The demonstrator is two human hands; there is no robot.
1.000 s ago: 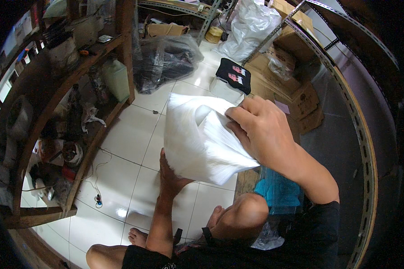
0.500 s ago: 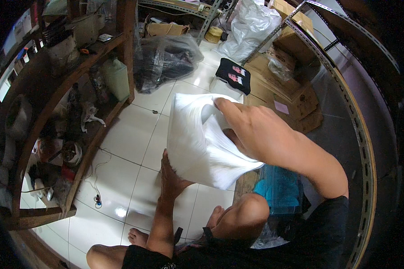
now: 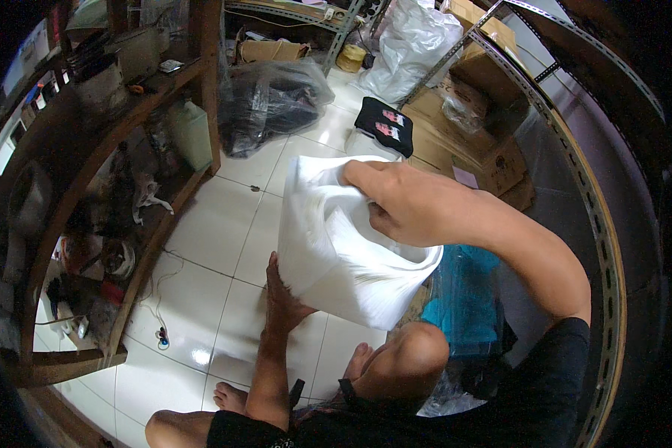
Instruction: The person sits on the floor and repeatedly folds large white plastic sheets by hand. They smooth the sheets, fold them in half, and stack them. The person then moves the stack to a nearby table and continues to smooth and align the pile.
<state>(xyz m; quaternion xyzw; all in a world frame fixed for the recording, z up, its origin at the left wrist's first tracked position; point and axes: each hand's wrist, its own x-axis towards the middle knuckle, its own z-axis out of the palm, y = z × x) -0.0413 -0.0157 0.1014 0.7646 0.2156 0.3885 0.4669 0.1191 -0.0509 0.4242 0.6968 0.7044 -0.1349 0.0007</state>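
Observation:
In front of me, above the floor, is a thick bundle of thin white sheets (image 3: 328, 261), which look like plastic bags. Its upper side curls into a rounded hollow with fine creases. My left hand (image 3: 282, 295) supports the bundle at its lower left, with most of the fingers hidden behind it. My right hand (image 3: 403, 201) reaches over from the right and grips the top edge. Its index finger lies along the outer layers while the other fingers curl into the hollow. Beyond the bundle, a folded black garment (image 3: 384, 125) with a pink and white print lies on a pale stack.
A wooden shelf (image 3: 157, 101) with containers stands at left. Dark goods in a clear plastic bag (image 3: 276, 101) and a large white sack (image 3: 411, 48) lie at the back. Flattened cardboard (image 3: 493, 160) and a metal rack (image 3: 605, 224) are at right, with a turquoise packet (image 3: 463, 306) near my knee.
My right hand has shifted slightly left with the top edge, and its curled fingers now show more. The hollow in the bundle has become rounder and wider. My left hand stays in place.

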